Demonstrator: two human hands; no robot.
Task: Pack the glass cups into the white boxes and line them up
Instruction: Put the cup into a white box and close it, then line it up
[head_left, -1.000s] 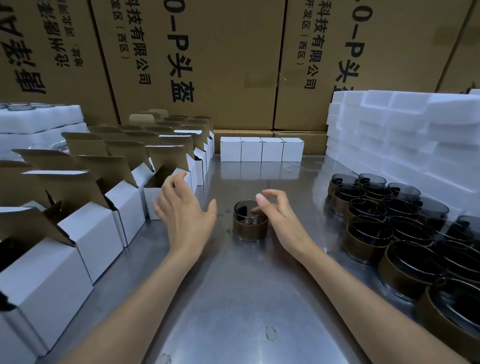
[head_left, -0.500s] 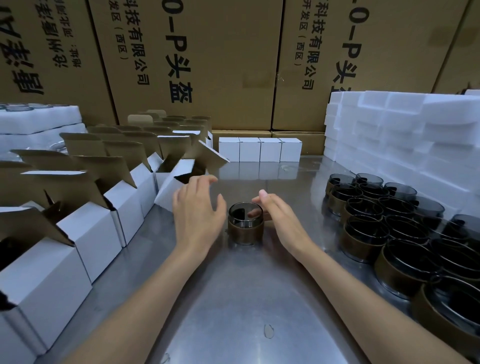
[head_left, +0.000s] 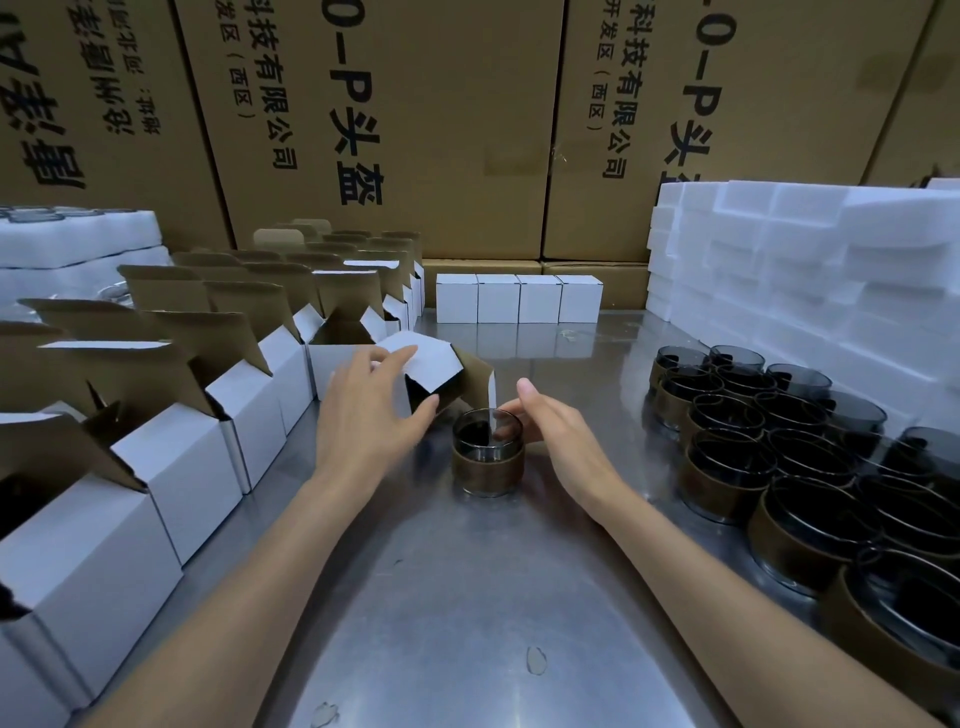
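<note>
Standing upright on the shiny metal worktop (head_left: 467, 597), one glass cup (head_left: 487, 451) with a brown band round its lower half is seen in the middle, its open mouth pointing up. A small white box (head_left: 434, 371) is gripped just behind it by the left hand (head_left: 371, 415), with fingers (head_left: 387, 358) curled over the top and the thumb below. This box is tipped on its side, so its open mouth and brown flaps point toward the cup. One flap hangs down to the cup's rim; whether it touches cannot be told. The right hand (head_left: 558, 436) is held beside the cup on the right, with loose, nearly straight fingers that grasp nothing. Whether they touch the glass cannot be told.

Four closed white boxes (head_left: 519, 299) are lined up side by side at the back of the worktop. Many open white boxes (head_left: 218, 415) with raised brown flaps are set in rows on the left. More glass cups (head_left: 769, 447) are packed close together on the right, all upright. White foam blocks (head_left: 810, 260) are stacked behind them.

Big brown cartons (head_left: 415, 130) are stood at the back. Black writing is printed down them: "科技有限公司", "(西区)" and "O-P头盔".
</note>
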